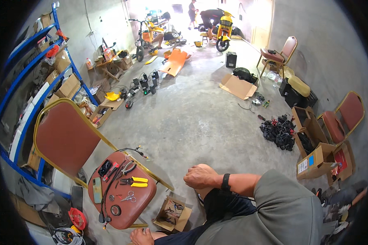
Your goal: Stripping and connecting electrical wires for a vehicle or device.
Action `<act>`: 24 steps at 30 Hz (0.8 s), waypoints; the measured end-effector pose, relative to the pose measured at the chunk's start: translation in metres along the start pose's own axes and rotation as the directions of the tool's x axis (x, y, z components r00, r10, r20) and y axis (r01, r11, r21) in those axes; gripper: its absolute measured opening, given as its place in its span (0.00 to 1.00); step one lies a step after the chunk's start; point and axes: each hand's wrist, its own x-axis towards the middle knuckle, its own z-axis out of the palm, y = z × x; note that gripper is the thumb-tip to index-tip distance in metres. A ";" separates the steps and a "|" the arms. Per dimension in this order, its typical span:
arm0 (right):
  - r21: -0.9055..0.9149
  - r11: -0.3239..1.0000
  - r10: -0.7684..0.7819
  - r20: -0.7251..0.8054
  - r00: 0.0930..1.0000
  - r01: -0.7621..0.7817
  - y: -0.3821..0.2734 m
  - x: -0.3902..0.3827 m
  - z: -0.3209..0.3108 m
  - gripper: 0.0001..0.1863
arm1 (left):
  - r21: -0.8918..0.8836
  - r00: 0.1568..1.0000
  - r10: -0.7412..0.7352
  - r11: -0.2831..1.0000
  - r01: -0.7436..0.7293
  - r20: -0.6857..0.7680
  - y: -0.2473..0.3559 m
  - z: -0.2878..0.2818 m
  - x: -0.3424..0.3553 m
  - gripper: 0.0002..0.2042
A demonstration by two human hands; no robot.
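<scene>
My right hand, with a black band on its wrist, rests on my bent right knee, fingers curled in and no object visible in it. At the lower edge my left hand lies on my left leg, partly cut off by the frame, fingers apart. Nearest to it stand a red-brown padded chair and a small cardboard box of loose parts. On the seat lie yellow-handled wire strippers, pliers, scissors, a tape roll, a phone and a black wire harness.
Blue shelving lines the left wall. Black wired parts are heaped beside open cartons on the right. Black battery-like blocks, an orange panel and a yellow scooter stand farther off, where other people work.
</scene>
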 end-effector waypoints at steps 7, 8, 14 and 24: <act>0.007 1.000 -0.008 0.016 1.000 0.008 0.000 0.003 0.004 0.11 | 0.021 0.998 0.055 0.998 -0.055 -0.033 -0.002 -0.002 0.000 0.16; 0.000 1.000 -0.008 0.014 1.000 0.008 -0.001 0.003 0.004 0.11 | 0.020 0.998 0.058 0.998 -0.058 -0.036 -0.004 0.001 0.000 0.16; -0.009 1.000 -0.010 -0.007 1.000 0.010 0.002 0.002 0.008 0.09 | 0.039 0.998 0.052 0.998 -0.051 -0.021 0.001 -0.004 0.000 0.15; 0.022 0.999 -0.048 -0.038 0.998 0.049 0.001 -0.003 -0.002 0.06 | 0.025 0.994 0.100 0.995 -0.099 -0.038 -0.003 -0.003 -0.002 0.16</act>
